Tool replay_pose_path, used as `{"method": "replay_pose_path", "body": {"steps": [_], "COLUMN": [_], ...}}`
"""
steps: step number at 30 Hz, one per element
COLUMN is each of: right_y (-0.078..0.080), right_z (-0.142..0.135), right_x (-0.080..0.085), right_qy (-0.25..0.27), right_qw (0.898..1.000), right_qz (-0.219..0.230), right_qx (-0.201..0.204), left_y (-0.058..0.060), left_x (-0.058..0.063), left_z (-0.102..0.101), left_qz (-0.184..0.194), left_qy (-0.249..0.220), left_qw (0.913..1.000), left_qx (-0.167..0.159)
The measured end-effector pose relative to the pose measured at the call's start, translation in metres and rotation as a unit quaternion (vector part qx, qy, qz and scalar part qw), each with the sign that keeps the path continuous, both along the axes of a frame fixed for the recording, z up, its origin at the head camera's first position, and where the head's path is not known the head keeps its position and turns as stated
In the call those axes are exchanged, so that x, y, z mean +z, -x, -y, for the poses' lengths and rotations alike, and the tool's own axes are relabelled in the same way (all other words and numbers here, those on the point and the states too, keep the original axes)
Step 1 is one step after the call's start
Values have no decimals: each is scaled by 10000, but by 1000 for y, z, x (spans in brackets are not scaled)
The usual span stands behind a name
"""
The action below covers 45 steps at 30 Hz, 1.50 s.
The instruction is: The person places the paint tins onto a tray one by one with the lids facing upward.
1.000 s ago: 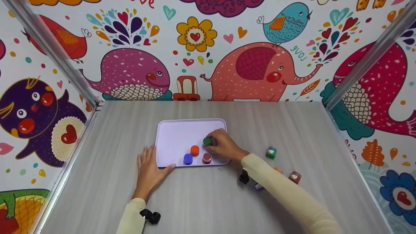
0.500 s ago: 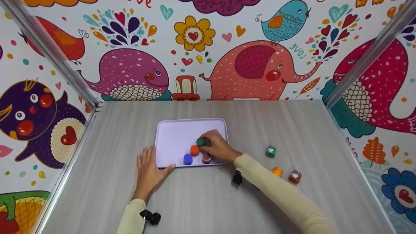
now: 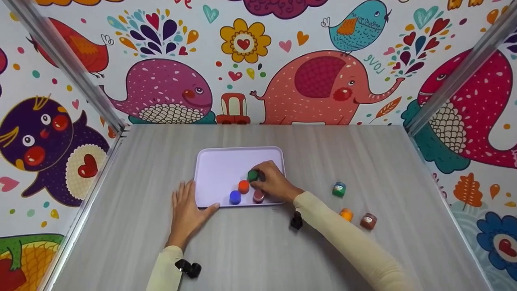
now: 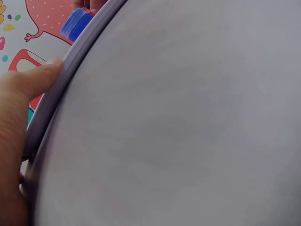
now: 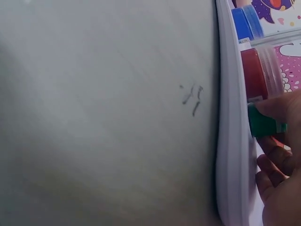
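Note:
On the lilac tray [image 3: 218,165], my right hand [image 3: 275,182] pinches a small green paint jar [image 3: 252,175] between thumb and fingers. That green jar [image 5: 262,121] also shows between the fingertips in the right wrist view. Close by on the tray are an orange-red jar [image 3: 243,186], a blue jar [image 3: 235,197] and a brownish-red jar [image 3: 258,196], the last partly behind the hand. My left hand [image 3: 188,214] rests against the tray's near left corner, fingers straight along the left side and thumb [image 4: 42,77] on the front rim.
Right of the tray, a green paint jar [image 3: 339,189], a yellow-orange jar [image 3: 346,214] and a brown jar [image 3: 368,221] lie on the wood-grain table [image 3: 242,250]. My right sleeve [image 3: 343,238] crosses in front of that side. Patterned wall panels [image 3: 315,89] and metal posts enclose the table.
My right hand has shifted a little left over the tray with the green jar, closer to the orange-red one. The sleeve now uncovers the yellow-orange jar and hides a purple one. My left hand stays put.

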State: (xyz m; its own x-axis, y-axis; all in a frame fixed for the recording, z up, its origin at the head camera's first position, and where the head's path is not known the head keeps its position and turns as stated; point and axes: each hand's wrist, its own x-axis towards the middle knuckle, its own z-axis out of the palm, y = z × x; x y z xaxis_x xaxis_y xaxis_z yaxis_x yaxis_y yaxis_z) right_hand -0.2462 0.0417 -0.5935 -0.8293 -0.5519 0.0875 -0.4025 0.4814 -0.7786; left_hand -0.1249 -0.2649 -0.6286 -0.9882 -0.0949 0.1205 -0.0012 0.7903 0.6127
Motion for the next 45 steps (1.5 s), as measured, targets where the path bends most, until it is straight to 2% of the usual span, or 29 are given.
{"method": "replay_pose_path", "body": {"steps": [5,9,15,25,35,41,45], "right_y": [1,1,4,-4,-7,-11,-16], "right_z": [-11,-24,-47,-87,-125,-146,-161], "right_x": [6,13,23,33,32,33,33], "right_qy": [-134,-58,-43,-134,-366,-456,-437], "right_qw": [9996,10000,9999,9987,9967,9947,9938], "right_qz": [-253,-48,-5,139,-334,56,130], "right_qx": [33,5,-109,-475,-647,-925,-1013], "left_y": [2,1,2,0,1,0,0], "left_x": [0,0,0,-1,2,2,3], "left_z": [-2,-2,0,-1,0,0,-1], "left_qz": [-11,81,48,50,28,84,89], "left_qy": [35,39,2,-29,27,30,62], "left_qw": [10000,10000,10000,10000,10000,10000,9999], "left_qx": [-7,3,6,-13,-26,-30,-26]}}
